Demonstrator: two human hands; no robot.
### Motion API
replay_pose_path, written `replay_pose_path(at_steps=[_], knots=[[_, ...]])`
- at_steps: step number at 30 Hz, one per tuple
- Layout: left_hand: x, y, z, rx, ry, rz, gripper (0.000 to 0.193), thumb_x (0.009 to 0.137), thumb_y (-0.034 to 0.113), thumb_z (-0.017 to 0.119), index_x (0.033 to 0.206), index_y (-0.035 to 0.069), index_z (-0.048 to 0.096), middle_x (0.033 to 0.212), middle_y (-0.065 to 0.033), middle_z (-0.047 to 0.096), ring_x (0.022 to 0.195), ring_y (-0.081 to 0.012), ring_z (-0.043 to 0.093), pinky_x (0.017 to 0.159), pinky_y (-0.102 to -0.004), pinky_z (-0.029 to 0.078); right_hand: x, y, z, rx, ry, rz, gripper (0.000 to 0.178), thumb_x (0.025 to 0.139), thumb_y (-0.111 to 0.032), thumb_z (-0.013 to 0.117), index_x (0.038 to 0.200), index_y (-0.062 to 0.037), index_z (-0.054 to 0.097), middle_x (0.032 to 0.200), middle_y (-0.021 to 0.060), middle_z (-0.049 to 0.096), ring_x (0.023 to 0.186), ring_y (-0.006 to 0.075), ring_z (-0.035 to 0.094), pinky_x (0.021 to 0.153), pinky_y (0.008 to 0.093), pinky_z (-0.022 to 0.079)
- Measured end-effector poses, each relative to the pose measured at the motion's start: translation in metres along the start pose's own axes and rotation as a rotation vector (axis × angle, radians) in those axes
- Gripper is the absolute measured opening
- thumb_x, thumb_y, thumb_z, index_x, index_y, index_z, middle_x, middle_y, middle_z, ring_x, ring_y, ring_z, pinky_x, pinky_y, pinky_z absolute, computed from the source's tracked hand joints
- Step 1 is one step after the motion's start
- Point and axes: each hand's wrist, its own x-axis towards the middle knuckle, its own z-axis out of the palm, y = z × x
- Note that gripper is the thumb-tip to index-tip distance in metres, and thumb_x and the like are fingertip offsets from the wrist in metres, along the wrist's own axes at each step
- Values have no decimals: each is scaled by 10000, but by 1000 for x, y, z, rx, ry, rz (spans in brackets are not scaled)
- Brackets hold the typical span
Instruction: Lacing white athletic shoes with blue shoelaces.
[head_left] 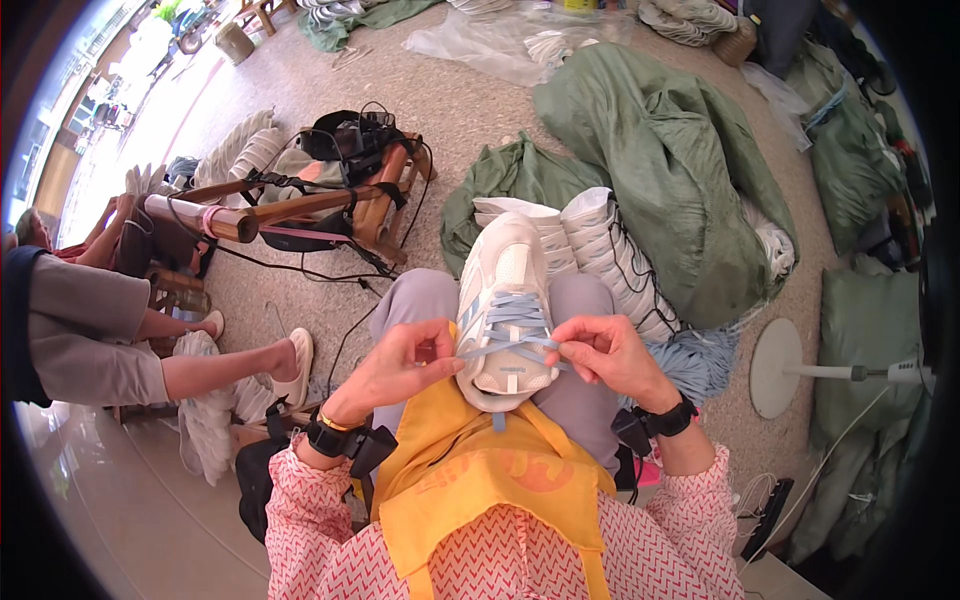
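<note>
A cream sneaker (507,262) with light blue laces lies on my lap over a yellow apron (480,490), its toe pointing away from me. The blue shoelace (515,318) runs crisscross up the front of the shoe. To the left of the shoe, my left hand (405,368) pinches one end of the lace between thumb and fingers. On the other side, my right hand (600,352) is closed on lace close to the upper eyelets. Both lace ends stretch across the shoe near its tongue.
Stacked white shoe uppers (610,240) lie beyond my knees, beside green cloth sacks (670,150). A bundle of blue laces (700,362) is at the right, near a round white stand base (775,368). Left are a wooden stool (385,205), cables and a seated person's leg (225,375).
</note>
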Motion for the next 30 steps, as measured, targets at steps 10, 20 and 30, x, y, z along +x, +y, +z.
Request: replay_pose_path(at_steps=[10,20,30], knots=[[-5,7,-8,-151,-28,-32,246,979,80,731,841,67,528,869,36,539,805,-63,482,714,-224,396,3,14,-6,82,205,-132,209,994,-73,697,1185,-9,645,980,29,729,702,19,571,600,186,463],[-53,30,-56,-124,-107,29,252,904,16,747,800,43,519,854,-7,540,819,-103,498,728,-267,400,9,36,6,-17,222,-214,274,924,34,723,1179,6,629,1045,25,703,746,14,583,658,169,483],[-49,21,-54,59,40,64,229,882,40,784,910,27,557,1002,-64,654,990,-159,625,907,-327,502,-13,32,10,-479,326,-287,270,840,-11,793,1092,-36,701,913,33,705,633,73,604,559,231,464]])
